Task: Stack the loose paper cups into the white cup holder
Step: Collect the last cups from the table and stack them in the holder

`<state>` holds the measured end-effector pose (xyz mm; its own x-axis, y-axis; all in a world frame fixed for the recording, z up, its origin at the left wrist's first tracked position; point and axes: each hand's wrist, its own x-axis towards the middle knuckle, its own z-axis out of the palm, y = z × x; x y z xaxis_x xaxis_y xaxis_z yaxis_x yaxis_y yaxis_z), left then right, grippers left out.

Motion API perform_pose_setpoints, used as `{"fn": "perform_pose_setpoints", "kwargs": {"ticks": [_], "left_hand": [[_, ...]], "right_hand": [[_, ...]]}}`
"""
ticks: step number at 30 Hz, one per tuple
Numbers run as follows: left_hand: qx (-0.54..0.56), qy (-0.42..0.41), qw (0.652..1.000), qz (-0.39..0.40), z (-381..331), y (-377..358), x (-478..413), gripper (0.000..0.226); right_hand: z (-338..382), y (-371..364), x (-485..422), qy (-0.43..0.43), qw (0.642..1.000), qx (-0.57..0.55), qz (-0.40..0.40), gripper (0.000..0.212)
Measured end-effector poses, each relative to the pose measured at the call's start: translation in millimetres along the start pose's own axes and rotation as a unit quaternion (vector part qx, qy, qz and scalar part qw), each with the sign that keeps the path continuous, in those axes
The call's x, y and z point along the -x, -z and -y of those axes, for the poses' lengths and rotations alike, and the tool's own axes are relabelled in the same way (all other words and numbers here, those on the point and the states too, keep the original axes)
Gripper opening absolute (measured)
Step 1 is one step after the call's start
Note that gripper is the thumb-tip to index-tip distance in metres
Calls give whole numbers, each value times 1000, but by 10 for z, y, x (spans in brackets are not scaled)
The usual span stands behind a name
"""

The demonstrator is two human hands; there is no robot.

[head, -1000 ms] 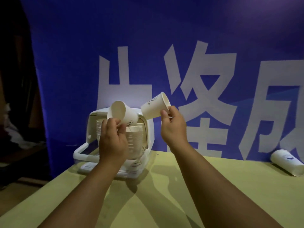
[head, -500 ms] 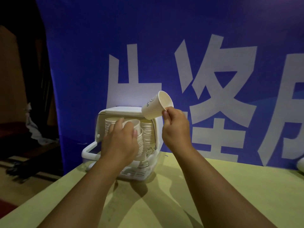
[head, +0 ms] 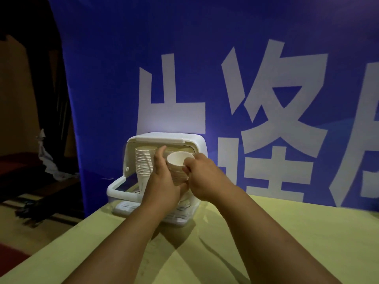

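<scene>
The white cup holder (head: 192,140) stands at the table's back left with its front open. Inside it, a left stack of paper cups (head: 143,167) stands upright. A second cup stack (head: 178,178) sits to its right, and my left hand (head: 162,181) holds it from the left side, one finger pointing up. My right hand (head: 205,179) grips a single paper cup (head: 178,160) by its right side. That cup sits on top of the second stack, its mouth tilted toward me. The lower part of this stack is hidden behind my hands.
The holder's lowered front frame (head: 114,187) juts out past the table's left edge. A blue banner (head: 266,99) with big white characters hangs right behind the yellow-green table (head: 266,232). Dark floor and clutter lie to the left.
My right hand came down and left with its cup, from above the holder onto the right stack. My left hand let go of its own cup, now in the stack, and shifted to the stack's side.
</scene>
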<state>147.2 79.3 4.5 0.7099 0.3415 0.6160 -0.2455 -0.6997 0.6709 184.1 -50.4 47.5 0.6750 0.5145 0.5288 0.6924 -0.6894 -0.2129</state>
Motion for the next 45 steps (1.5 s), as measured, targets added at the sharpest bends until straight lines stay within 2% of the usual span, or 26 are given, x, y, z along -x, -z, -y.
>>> {"fn": "perform_pose_setpoints", "kwargs": {"ticks": [4, 7, 9, 11, 13, 19, 23, 27, 30, 32, 34, 36, 41, 45], "left_hand": [[-28, 4, 999, 21, 55, -1, -33, 84], [-6, 15, 1000, 14, 127, 69, -73, 83], [19, 22, 1000, 6, 178, 150, -111, 84], [42, 38, 998, 8, 216, 245, -144, 82], [33, 47, 998, 4, 274, 337, -168, 80], [9, 51, 997, -64, 449, 490, -207, 66], [-7, 65, 996, -56, 479, 480, -217, 68], [-14, 62, 997, -45, 431, 479, -201, 67], [-22, 55, 995, -78, 356, 495, -87, 52], [-72, 23, 992, -97, 278, 484, 7, 28], [-98, -9, 993, -66, 150, 449, 68, 8], [-94, 4, 996, 3, -17, 375, 137, 13], [-90, 4, 989, 117, -537, 24, 549, 9], [-76, -16, 969, 235, -1013, -397, 942, 9]], "right_hand": [[-4, -64, 17, -12, 989, -125, 75, 55], [43, -124, 0, -50, 978, -198, 49, 69], [81, -174, -1, -55, 971, -234, 12, 61], [129, -225, 8, -50, 958, -281, 24, 51], [194, -273, 23, -49, 948, -312, 48, 50], [373, -327, -113, -14, 966, -253, 45, 55], [405, -434, -180, -25, 965, -255, 57, 55], [342, -472, -202, -49, 963, -260, 54, 47], [294, -428, -139, -66, 962, -260, 49, 50], [242, -352, -51, -95, 961, -259, 35, 45], [137, -240, 65, -122, 972, -203, -8, 23], [1, -108, 230, -145, 979, -139, -30, 9], [-379, 314, 826, -212, 973, -87, -29, 11], [-755, 700, 1450, -265, 963, -39, -21, 9]]}}
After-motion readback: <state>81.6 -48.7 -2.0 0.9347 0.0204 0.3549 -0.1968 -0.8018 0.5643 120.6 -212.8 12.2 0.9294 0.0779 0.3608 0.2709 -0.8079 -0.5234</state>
